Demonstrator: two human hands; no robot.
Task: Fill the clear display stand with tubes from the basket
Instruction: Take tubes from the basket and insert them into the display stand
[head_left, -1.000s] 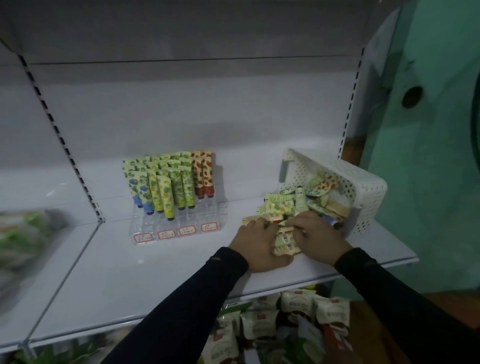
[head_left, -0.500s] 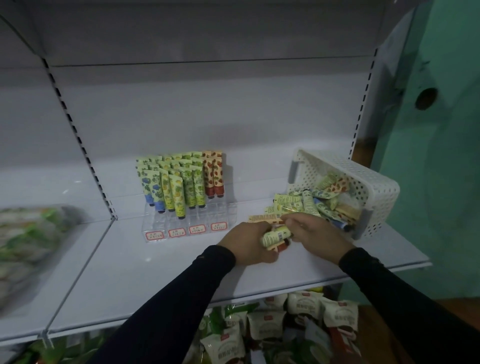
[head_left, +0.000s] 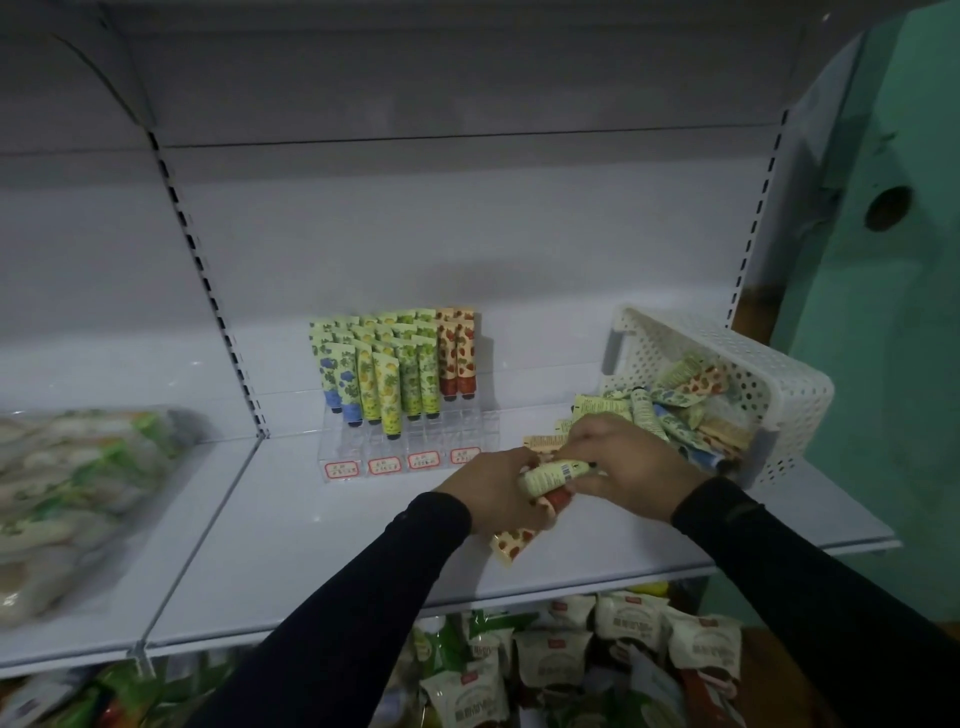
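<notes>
The clear display stand (head_left: 415, 441) sits at the back of the white shelf, its rows holding upright blue, yellow, green and red-patterned tubes (head_left: 395, 364). To its right a white perforated basket (head_left: 769, 384) lies tipped on its side, with several tubes (head_left: 670, 410) spilling out. In front of that pile my left hand (head_left: 493, 488) grips a small bunch of tubes, among them a red strawberry tube (head_left: 514, 543) and a pale green tube (head_left: 550, 475). My right hand (head_left: 628, 462) pinches the green tube from the right.
The white shelf (head_left: 311, 535) runs left to an upright with slots. A blurred bag of packaged goods (head_left: 72, 493) lies on the neighbouring shelf at left. Snack packets (head_left: 571, 654) fill the level below. A green wall (head_left: 883, 312) stands at right.
Both hands have lifted off the pile of tubes and drawn back toward me, now holding a small bunch between them. The camera view has shifted left.
</notes>
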